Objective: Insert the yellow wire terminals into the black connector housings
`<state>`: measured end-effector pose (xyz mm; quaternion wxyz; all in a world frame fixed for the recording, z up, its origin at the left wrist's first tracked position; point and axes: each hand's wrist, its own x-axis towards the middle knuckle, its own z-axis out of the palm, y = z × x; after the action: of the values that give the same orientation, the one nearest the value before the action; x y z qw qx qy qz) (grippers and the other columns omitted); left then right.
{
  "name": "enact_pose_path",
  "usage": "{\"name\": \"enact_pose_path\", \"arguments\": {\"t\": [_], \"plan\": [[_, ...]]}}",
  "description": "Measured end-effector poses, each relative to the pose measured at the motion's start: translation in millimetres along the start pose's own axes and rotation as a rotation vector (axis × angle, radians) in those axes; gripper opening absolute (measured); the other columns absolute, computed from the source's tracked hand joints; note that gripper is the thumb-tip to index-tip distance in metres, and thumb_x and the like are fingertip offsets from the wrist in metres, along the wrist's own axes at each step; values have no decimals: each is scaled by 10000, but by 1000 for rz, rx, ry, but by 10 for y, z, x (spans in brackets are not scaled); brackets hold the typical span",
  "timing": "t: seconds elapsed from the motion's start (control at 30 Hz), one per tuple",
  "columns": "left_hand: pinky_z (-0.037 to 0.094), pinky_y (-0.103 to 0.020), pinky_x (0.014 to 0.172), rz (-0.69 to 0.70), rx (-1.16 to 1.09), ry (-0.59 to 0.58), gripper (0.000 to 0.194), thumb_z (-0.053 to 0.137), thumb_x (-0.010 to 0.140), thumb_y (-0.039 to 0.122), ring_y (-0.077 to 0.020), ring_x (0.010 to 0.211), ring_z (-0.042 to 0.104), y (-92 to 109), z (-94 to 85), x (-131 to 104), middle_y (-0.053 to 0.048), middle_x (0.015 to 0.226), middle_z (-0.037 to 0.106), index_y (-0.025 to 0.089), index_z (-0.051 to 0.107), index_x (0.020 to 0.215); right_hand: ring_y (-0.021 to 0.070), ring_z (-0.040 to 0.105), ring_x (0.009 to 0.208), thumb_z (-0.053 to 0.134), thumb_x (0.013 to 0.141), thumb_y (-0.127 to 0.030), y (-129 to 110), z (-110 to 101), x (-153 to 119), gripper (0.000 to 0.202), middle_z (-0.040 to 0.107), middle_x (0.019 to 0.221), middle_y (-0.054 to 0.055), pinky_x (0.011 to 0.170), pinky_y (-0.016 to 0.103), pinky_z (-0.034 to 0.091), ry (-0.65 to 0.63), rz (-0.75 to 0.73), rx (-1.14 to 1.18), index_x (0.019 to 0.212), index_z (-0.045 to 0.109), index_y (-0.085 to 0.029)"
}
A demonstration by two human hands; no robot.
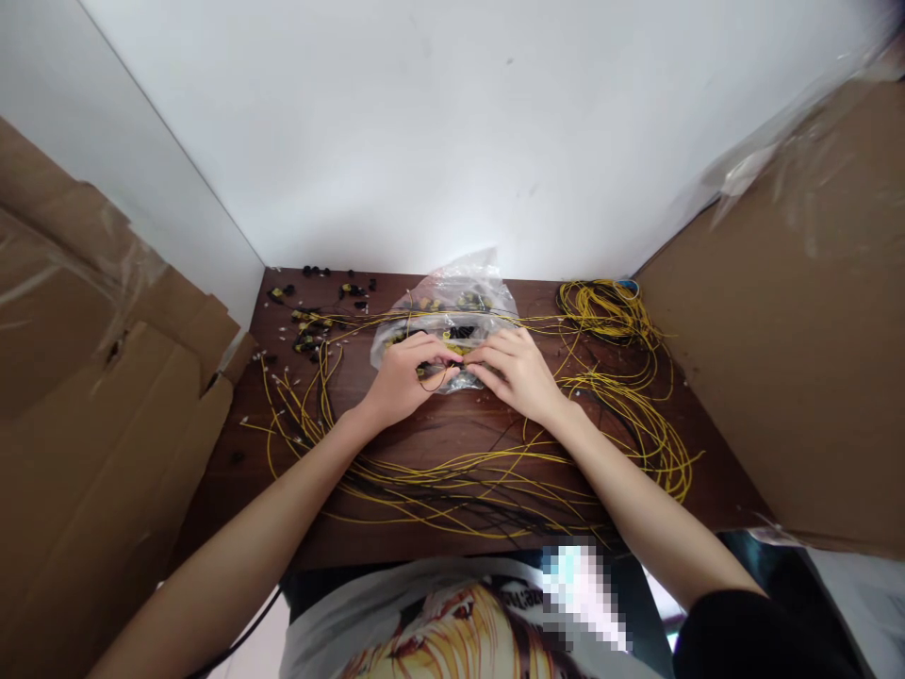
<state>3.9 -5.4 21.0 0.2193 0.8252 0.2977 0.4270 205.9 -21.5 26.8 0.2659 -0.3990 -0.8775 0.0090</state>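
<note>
My left hand (406, 377) and my right hand (518, 370) meet above the middle of the table, fingertips nearly touching. Both are closed in a pinch at a small black piece (456, 364), mostly hidden by the fingers. A thin wire (430, 389) loops below the left fingertips. Right behind and under the hands lies a clear plastic bag (485, 269) holding small black and yellow parts (463, 333). Long yellow and black wires (452, 464) curve across the table in front of the hands.
Loose black and yellow parts (311, 325) lie at the back left. A coil of yellow wire (598, 306) sits at the back right, with another bundle (665, 443) nearer. Cardboard sheets (106, 405) wall the left side, and more cardboard (806, 330) the right. A white wall (438, 141) stands behind.
</note>
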Motion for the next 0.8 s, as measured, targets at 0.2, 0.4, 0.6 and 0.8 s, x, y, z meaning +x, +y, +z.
{"name": "enact_pose_path", "arguments": {"t": [0.2, 0.4, 0.6, 0.8], "plan": [[470, -282, 691, 23, 2, 5, 112, 624, 788, 193, -153, 745, 588, -5, 5, 0, -61, 801, 672, 155, 693, 868, 181, 517, 819, 468, 914, -301, -22, 3, 8, 198, 654, 824, 27, 790, 341, 329, 19, 4, 39, 878, 631, -194], [472, -282, 700, 14, 17, 21, 122, 625, 772, 148, -149, 745, 590, -23, -2, 3, -59, 810, 676, 158, 698, 869, 185, 509, 805, 476, 908, -307, 39, -28, 11, 212, 659, 790, 21, 816, 364, 325, 20, 0, -50, 825, 632, -191], [477, -275, 704, 7, 7, 40, 106, 624, 779, 163, -145, 754, 599, -22, -13, 8, -51, 806, 677, 163, 694, 859, 212, 532, 934, 539, 871, -299, 9, -41, 7, 212, 662, 993, 43, 870, 412, 347, 128, -24, -20, 1053, 606, -214], [475, -268, 693, -9, 2, 36, 108, 626, 779, 161, -142, 742, 591, -22, -10, 3, -44, 791, 659, 162, 688, 867, 180, 571, 968, 494, 868, -145, -50, -21, 4, 254, 627, 1044, 80, 853, 370, 468, 221, -97, 249, 1108, 565, -187]]}}
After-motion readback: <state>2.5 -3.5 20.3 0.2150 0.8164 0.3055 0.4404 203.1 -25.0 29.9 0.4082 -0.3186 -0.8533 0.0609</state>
